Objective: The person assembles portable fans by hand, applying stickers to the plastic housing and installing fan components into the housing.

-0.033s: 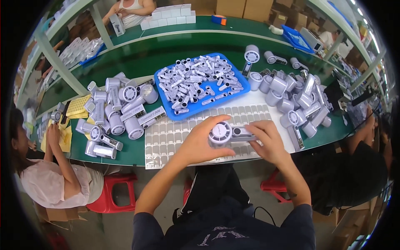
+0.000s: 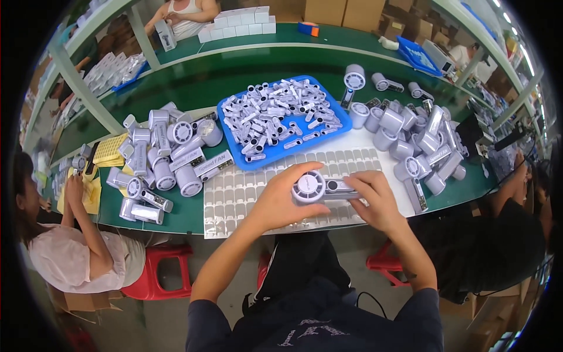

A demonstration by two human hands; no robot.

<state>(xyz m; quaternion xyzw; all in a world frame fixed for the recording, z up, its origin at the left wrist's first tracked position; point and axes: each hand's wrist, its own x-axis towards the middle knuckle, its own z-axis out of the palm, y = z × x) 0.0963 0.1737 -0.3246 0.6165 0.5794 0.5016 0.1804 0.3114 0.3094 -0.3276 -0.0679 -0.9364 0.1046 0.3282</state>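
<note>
I hold a small grey hand-held fan (image 2: pixel 319 188) flat over a white sheet of rectangular stickers (image 2: pixel 234 190) at the near edge of the green table (image 2: pixel 193 214). My left hand (image 2: pixel 281 199) grips the round fan head. My right hand (image 2: pixel 372 199) holds the handle end, its fingers curled over it. A blue tray (image 2: pixel 231 146) full of small grey plastic parts lies just beyond the sheet.
Piles of grey fans lie at the left (image 2: pixel 161 158) and at the right (image 2: pixel 419 141). One fan (image 2: pixel 352 82) stands upright behind the tray. A seated person (image 2: pixel 70 234) works at the left, another person (image 2: pixel 516 223) at the right, a third at the far side (image 2: pixel 185 14). Red stools (image 2: pixel 164 273) stand below.
</note>
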